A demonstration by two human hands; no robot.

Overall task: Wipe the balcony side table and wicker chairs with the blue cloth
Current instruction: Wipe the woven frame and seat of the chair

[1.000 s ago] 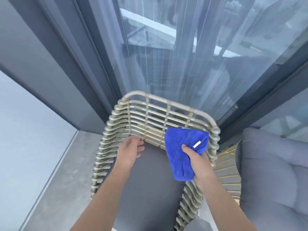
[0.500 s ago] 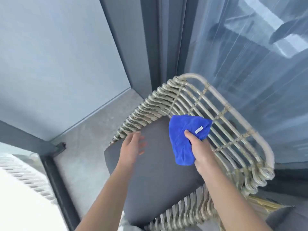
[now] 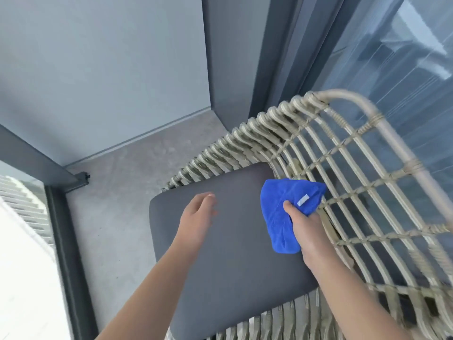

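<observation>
Head view: one blue cloth (image 3: pixel 284 212), one wicker chair (image 3: pixel 348 153), two hands.

No text, brand, number or sign can be read. The only label is a small white tag (image 3: pixel 303 200) sewn on the blue cloth (image 3: pixel 282 214), on its upper right part; the tag's face shows as blank white, with any print too small to make out.
</observation>
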